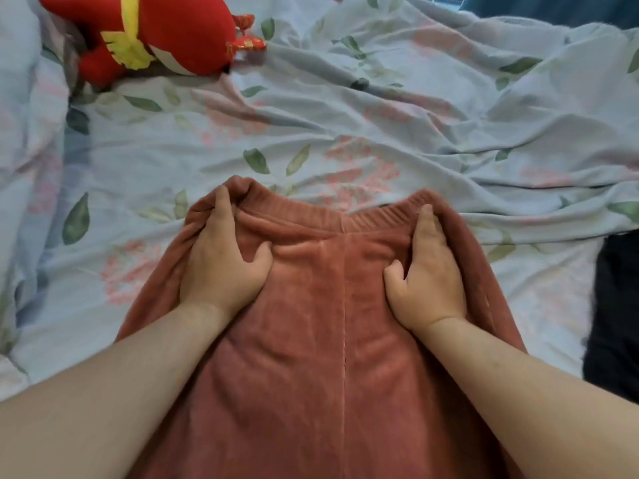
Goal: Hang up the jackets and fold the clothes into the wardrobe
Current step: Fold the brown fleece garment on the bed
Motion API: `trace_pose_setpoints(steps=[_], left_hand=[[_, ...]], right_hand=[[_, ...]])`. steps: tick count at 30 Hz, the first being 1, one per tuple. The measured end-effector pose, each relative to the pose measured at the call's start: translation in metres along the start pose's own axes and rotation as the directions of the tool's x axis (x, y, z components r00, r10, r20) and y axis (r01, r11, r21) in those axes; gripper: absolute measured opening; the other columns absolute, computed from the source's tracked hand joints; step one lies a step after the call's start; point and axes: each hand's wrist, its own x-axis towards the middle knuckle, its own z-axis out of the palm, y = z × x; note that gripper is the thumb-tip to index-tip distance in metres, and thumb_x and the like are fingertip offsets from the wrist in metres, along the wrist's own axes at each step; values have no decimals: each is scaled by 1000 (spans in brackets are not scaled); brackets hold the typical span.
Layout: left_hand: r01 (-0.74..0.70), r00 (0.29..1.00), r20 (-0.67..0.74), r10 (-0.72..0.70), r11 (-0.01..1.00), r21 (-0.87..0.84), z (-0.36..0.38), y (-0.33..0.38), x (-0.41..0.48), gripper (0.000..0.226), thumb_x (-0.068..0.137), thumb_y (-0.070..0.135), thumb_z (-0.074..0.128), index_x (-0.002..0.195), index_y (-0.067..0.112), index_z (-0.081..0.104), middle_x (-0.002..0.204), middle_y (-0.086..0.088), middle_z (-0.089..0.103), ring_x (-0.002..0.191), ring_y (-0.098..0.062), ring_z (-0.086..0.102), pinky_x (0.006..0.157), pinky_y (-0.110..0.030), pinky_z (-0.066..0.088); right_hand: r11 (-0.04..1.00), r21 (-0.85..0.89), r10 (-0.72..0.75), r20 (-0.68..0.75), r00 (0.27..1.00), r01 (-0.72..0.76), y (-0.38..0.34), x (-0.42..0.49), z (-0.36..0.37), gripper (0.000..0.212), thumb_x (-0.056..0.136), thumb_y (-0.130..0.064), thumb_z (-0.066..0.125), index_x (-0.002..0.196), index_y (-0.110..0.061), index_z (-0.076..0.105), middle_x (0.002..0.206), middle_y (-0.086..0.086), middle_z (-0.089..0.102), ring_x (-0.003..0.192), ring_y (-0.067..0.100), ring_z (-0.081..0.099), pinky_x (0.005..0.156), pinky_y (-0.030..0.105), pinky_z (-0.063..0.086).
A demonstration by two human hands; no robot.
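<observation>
- The rust fleece garment [321, 340], seemingly trousers, lies on the bed [311, 115] from centre to 6 o'clock, waistband at the far end.
- The left hand [221, 264] and right hand [432, 281] each grip a waistband corner, fingers curled into the fabric.
- Folding looks barely begun: no fold shows, and no wardrobe is in view.
- A dark cloth [615, 305] at 3 o'clock may be next.

Front centre: garment [332, 323] on bedsheet [380, 115]; plush toy [166, 32] behind, far left; cloth [615, 305] right.

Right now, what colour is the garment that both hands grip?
The garment is rust-red, with a ribbed band at its top edge; the head view shows it.
</observation>
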Motion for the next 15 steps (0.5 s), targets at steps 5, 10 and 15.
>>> trace_pose_setpoints(steps=[5, 10, 15], left_hand=[[-166, 986, 69, 153, 953, 253, 6, -3, 5, 94, 80, 57, 37, 158, 12, 10, 164, -14, 18, 152, -27, 15, 122, -39, 17], [-168, 982, 150, 118, 907, 387, 7, 2, 13, 94, 79, 58, 26, 158, 9, 13, 163, -18, 15, 152, -30, 14, 123, -41, 15], [-166, 978, 186, 91, 883, 439, 7, 4, 16, 88, 89, 45, 50, 158, 7, 10, 164, -19, 12, 152, -30, 11, 124, -40, 12]], right_hand=[[988, -141, -52, 70, 996, 61, 2, 6, 5, 86, 80, -37, 31, 159, -13, 8, 167, 5, 2, 153, 19, 4, 118, 21, -6], [974, -221, -9, 200, 980, 54, -9, 8, -5, 84, 85, -38, 26, 158, -9, -5, 166, 8, -11, 154, 22, -5, 120, 28, -8], [943, -230, -180, 254, 950, 240, 5, -88, -44, 74, 92, -42, 37, 158, -13, 20, 166, 15, 8, 154, 29, 6, 125, 44, 2]])
